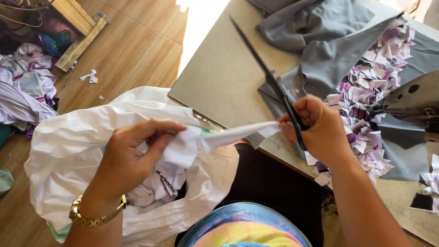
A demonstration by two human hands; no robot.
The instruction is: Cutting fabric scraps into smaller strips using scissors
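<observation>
My left hand point(132, 155) pinches a bunch of white cloth pieces point(183, 148) with a purple striped edge, over a big white woven sack point(68, 155) on my lap. A strip of that white cloth stretches right to my right hand point(320, 130). The right hand grips black scissors point(270, 75) by the handles; their long blades point up and left over the table. A gold watch is on my left wrist.
A grey-brown table point(219, 68) carries grey fabric point(315, 27) and a heap of small purple and white cloth scraps point(370, 87). A sewing machine part point(411, 98) juts in at right. Clothes lie piled on the wooden floor point(23, 87) at left.
</observation>
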